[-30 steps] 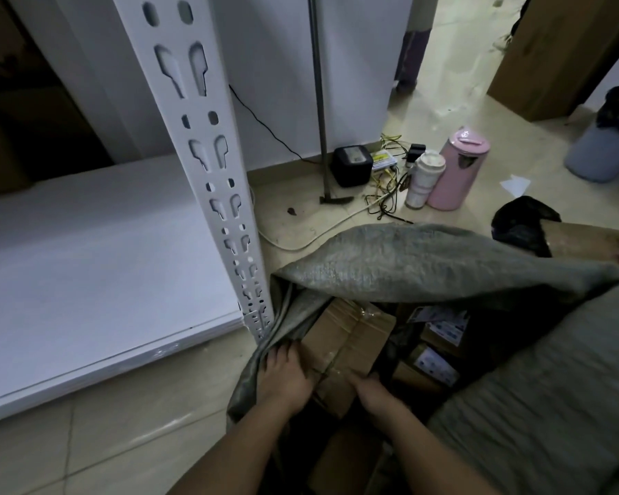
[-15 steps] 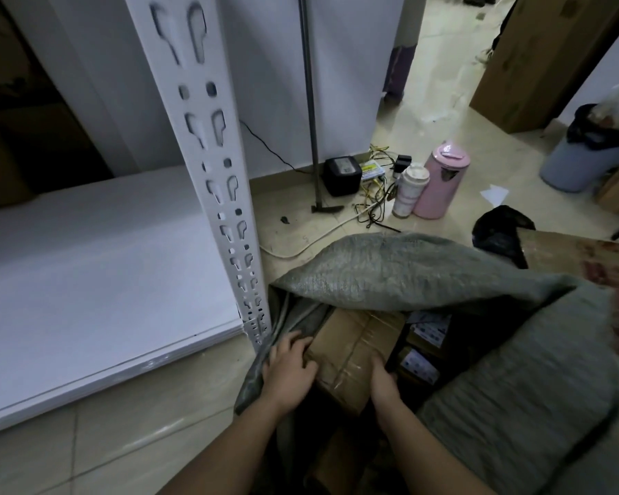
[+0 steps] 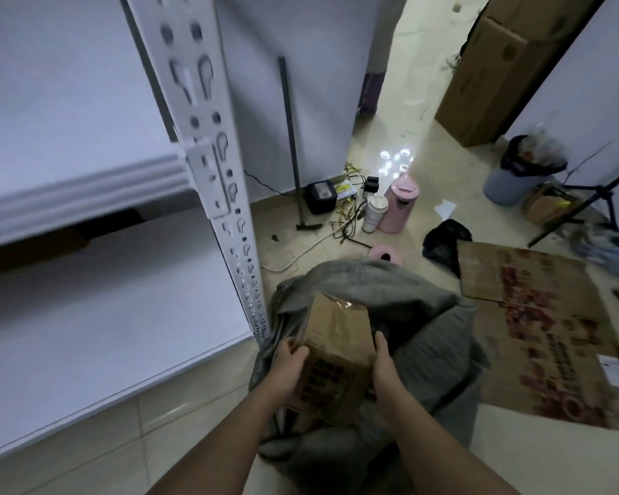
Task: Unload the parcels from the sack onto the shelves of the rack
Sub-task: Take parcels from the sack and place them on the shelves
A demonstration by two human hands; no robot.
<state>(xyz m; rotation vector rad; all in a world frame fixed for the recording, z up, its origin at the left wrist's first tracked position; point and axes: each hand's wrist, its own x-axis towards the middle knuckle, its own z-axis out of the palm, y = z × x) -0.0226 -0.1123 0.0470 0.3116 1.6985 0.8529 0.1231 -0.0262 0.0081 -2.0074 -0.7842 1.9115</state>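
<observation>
A brown cardboard parcel [image 3: 336, 351], taped and printed with dark text, is lifted above the mouth of the grey woven sack [image 3: 426, 337] on the floor. My left hand [image 3: 288, 364] grips its left side and my right hand [image 3: 385, 366] grips its right side. The white metal rack stands to the left, with a slotted upright post [image 3: 208, 144], a wide bare lower shelf [image 3: 97, 316] and a higher shelf edge [image 3: 79, 198]. What else lies inside the sack is hidden by the parcel.
A flattened printed cardboard sheet [image 3: 551, 334] lies to the right of the sack. Behind the sack are a pink kettle [image 3: 399, 205], a white cup [image 3: 374, 212], cables, a black box [image 3: 321, 196] and a leaning metal rod [image 3: 290, 137]. A lined bin [image 3: 519, 173] and tripod legs stand far right.
Both hands have raised the parcel out of the sack; it now stands taller above the opening. My view has risen and pulled back, showing the upper shelf edge.
</observation>
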